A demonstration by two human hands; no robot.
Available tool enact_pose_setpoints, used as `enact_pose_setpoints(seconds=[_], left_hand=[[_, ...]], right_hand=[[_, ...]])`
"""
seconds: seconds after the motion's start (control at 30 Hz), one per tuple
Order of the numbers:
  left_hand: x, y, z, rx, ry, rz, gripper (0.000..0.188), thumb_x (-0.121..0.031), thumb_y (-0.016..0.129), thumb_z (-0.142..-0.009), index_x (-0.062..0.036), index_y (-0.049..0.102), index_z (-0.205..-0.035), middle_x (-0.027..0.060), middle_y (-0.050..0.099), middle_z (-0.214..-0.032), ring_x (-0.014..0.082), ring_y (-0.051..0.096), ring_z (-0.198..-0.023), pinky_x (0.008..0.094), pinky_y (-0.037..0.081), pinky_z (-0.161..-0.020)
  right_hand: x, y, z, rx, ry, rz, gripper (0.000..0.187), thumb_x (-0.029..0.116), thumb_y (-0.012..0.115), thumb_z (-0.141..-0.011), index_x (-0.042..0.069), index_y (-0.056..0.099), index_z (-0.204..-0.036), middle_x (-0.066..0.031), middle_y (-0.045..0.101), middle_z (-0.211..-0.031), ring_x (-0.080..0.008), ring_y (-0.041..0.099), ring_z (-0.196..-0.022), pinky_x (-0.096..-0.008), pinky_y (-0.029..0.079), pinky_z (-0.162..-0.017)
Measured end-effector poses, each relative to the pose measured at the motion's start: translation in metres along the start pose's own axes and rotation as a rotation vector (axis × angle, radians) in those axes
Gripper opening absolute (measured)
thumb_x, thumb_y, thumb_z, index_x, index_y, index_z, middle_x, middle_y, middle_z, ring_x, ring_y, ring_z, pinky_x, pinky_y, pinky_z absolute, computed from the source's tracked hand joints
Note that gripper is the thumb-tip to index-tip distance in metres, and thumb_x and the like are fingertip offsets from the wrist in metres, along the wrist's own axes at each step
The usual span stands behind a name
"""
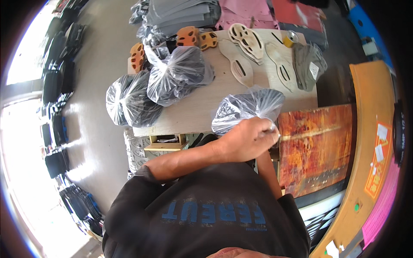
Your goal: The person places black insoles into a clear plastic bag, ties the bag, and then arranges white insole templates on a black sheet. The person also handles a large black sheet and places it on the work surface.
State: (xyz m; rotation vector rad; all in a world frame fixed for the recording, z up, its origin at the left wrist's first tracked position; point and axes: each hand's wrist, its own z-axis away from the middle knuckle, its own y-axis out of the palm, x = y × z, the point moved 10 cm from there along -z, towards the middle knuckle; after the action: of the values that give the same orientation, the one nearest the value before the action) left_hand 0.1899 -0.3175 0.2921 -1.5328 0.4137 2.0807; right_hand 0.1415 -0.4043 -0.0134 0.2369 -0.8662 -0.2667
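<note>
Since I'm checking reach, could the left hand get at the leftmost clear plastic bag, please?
Probably yes: mostly open tabletop lies between the left hand and the leftmost bag, though the fingers seem busy at the nearest bag.

Floor: grey, smooth, at left; glossy patches of reflected light. (97,81)
Bright opening (17,129), far left: washed out by strong light; window or doorway, cannot tell.
Desk (185,114), centre: pale top, wood-grain look.
Wooden compartment (165,147): yellowish, open-fronted, below the desk's near left edge.
Board (316,148), right: mottled red-orange, worn.
Tan-orange furniture (372,99), far right: edge curved by the lens.
Blue panel (365,28): far right corner.
</note>
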Motion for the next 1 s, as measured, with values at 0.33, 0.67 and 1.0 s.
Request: enact_pose_setpoints(seconds=[0.33, 0.67, 1.0], left_hand=[[-0.010, -0.009, 0.034, 0.083, 0.247, 0.137, 0.021, -0.016, 0.070, -0.100, 0.0028, 0.062, -0.104, 0.0172, 0.068, -0.093, 0.0252, 0.072, -0.085, 0.0395, 0.055, -0.070], [-0.076, -0.027, 0.058, 0.055, 0.490, 0.257, 0.016, -0.005, 0.068, -0.096, 0.0037, 0.056, -0.101, 0.0163, 0.065, -0.084, 0.0262, 0.070, -0.075, 0.0388, 0.054, -0.066], [-0.065, -0.048, 0.051, 0.013, 0.322, 0.188, 0.024, -0.013, 0.066, -0.101, 0.0081, 0.061, -0.111, 0.0223, 0.072, -0.093, 0.0304, 0.074, -0.083, 0.0410, 0.056, -0.072]], right_hand=[[0.040, -0.003, 0.011, -0.187, -0.039, 0.119, 0.061, 0.052, 0.053, -0.110, -0.004, 0.062, -0.136, -0.0128, 0.068, -0.125, -0.0230, 0.065, -0.105, -0.0386, 0.056, -0.083], [0.065, 0.003, 0.013, -0.265, -0.064, 0.200, 0.060, 0.051, 0.051, -0.111, -0.003, 0.063, -0.136, -0.0131, 0.069, -0.126, -0.0248, 0.065, -0.109, -0.0398, 0.056, -0.088], [0.073, 0.021, -0.001, -0.235, -0.048, 0.245, 0.060, 0.051, 0.049, -0.112, -0.002, 0.064, -0.136, -0.0134, 0.069, -0.128, -0.0266, 0.066, -0.113, -0.0410, 0.055, -0.093]])
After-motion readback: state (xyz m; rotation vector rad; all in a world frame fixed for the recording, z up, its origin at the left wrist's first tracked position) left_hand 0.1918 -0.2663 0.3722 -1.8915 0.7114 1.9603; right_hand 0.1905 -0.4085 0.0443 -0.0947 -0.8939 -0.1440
